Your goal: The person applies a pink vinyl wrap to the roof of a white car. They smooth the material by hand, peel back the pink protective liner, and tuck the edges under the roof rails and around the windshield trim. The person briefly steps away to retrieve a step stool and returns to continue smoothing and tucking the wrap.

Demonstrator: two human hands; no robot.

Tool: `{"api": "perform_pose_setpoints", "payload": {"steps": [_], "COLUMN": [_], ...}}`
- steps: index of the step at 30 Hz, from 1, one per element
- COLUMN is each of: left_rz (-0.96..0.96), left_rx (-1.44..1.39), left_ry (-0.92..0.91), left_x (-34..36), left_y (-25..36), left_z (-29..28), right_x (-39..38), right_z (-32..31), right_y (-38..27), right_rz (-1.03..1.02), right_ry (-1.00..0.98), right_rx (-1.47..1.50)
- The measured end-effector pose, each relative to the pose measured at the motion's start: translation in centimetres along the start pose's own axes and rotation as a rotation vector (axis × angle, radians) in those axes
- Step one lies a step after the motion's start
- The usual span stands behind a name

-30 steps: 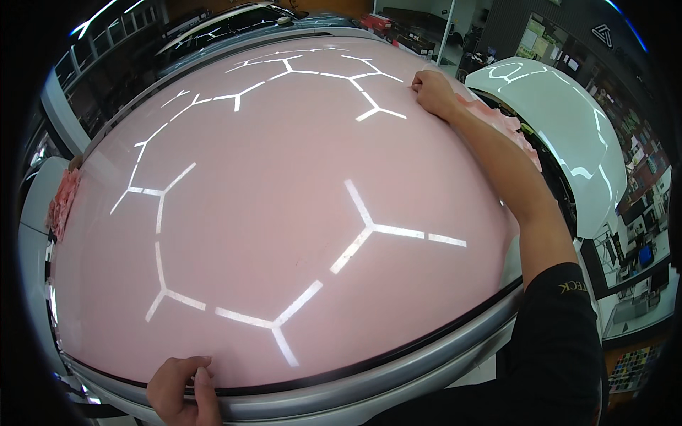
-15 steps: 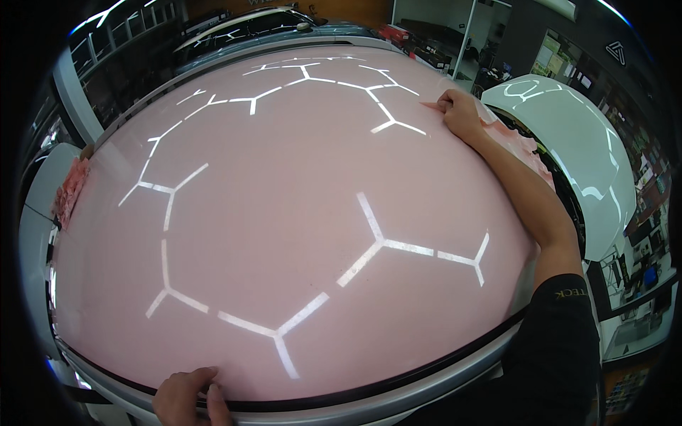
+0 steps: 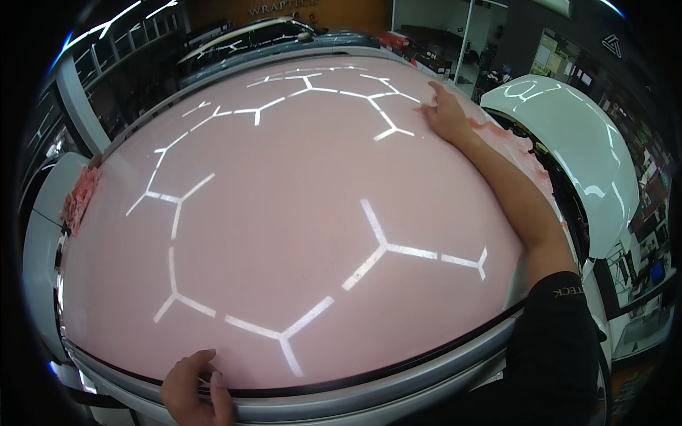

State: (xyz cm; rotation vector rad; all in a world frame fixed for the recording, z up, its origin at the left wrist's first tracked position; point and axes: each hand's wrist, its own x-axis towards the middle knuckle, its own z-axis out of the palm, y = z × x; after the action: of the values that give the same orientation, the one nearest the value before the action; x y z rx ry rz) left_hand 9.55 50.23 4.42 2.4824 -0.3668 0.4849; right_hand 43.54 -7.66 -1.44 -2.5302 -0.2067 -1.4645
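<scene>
Pink film with a glossy surface covers the broad, curved car roof panel (image 3: 298,199) before me. At its near left edge, by the black trim, my left hand (image 3: 195,390) has its fingers loosely bent and thumb apart; nothing shows between them. Far to the right, my right hand (image 3: 449,117) rests on the panel near its right side, the index finger stretched toward the far edge. A small salmon-pink piece pokes out by its bent fingers; its kind is unclear. Crumpled pink film (image 3: 529,160) hangs along the right edge, beyond my forearm.
More bunched pink film (image 3: 80,199) hangs at the left edge, by a pale car panel (image 3: 42,220). A silver rail (image 3: 298,408) runs along the near side. A raised pale green hood (image 3: 579,153) stands at right. Another car (image 3: 249,42) is parked behind.
My right hand has shifted slightly left, and its index finger has straightened from a pinch over the salmon-pink piece. My left hand stays by the near edge. The view has turned slightly.
</scene>
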Motion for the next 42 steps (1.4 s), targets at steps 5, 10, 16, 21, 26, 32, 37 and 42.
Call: {"api": "perform_pose_setpoints", "payload": {"steps": [5,10,16,21,26,32,37,42], "left_rz": [0.009,0.139,0.146,0.076,0.044,0.003,0.003,0.043], "left_rx": [-0.002,0.027,0.055,0.012,0.012,0.026,0.038,0.085], "left_ry": [0.009,-0.041,-0.069,-0.089,-0.121,-0.012,-0.018,-0.031], "left_x": [0.0,0.3,0.9,0.5,0.4,0.5,0.4,0.2], "left_y": [0.2,0.3,0.4,-0.3,0.4,1.3,1.1,0.8], "left_z": [0.2,-0.6,-0.7,-0.6,-1.3,0.0,0.1,-1.0], "right_x": [2.1,2.0,1.4,0.9,0.6,1.3,3.2,4.1], "right_z": [-0.8,0.3,1.2,1.1,0.8,0.5,0.3,3.7], "right_y": [-2.4,-3.7,-2.6,-2.8,-2.8,-3.7,-6.1,-7.8], "right_rz": [0.346,0.387,0.343,0.311,0.293,0.376,0.077,0.366], "right_ry": [-0.479,-0.374,-0.289,-0.17,-0.171,-0.106,-0.062,-0.452], "right_rx": [0.13,-0.007,-0.005,0.105,0.137,0.087,-0.129,-0.139]}}
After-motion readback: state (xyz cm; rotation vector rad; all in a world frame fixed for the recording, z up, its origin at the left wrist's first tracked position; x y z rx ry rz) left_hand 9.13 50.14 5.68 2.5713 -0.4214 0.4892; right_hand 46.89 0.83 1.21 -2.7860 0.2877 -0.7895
